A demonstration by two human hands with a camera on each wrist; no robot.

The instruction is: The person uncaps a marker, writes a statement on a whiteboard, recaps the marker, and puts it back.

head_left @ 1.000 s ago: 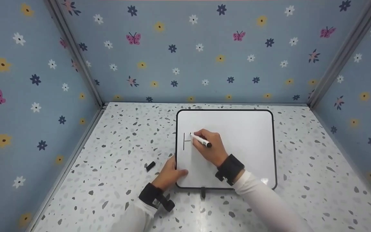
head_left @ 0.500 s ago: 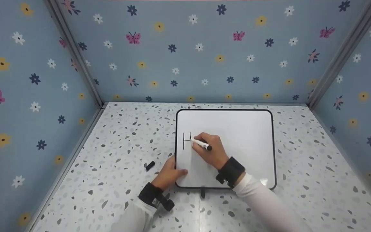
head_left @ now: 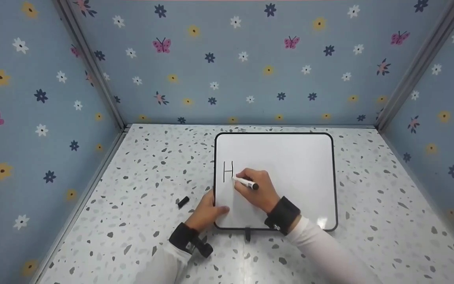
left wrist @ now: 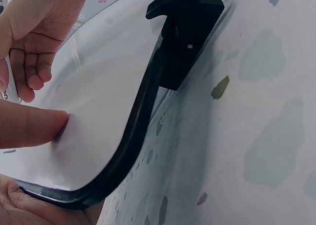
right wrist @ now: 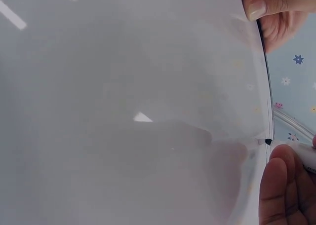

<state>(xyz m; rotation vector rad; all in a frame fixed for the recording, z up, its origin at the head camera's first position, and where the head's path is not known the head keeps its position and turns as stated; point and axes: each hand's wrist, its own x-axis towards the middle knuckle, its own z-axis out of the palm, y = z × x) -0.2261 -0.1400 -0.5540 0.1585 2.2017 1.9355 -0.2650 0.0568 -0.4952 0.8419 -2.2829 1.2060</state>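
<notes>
A whiteboard (head_left: 286, 165) with a black rim lies on the speckled table. My right hand (head_left: 259, 189) pinches a white marker (head_left: 246, 182) with a black end, its tip on the board. A black letter H (head_left: 228, 171) stands near the board's left side, the tip at the foot of its right stroke. My left hand (head_left: 207, 213) grips the board's lower left edge. In the left wrist view its thumb (left wrist: 34, 124) presses on the white face, with fingers under the rim. The right wrist view shows the marker's dark tip (right wrist: 268, 141) meeting the board.
A small black marker cap (head_left: 183, 202) lies on the table (head_left: 152, 169) left of the board. A black clip-like piece (head_left: 247, 234) juts from the board's bottom edge. Blue flowered panels (head_left: 227, 59) stand at the back and both sides.
The right hand has drawn the marker down the board, adding the right upright stroke that makes an H. The left hand keeps its hold on the edge.
</notes>
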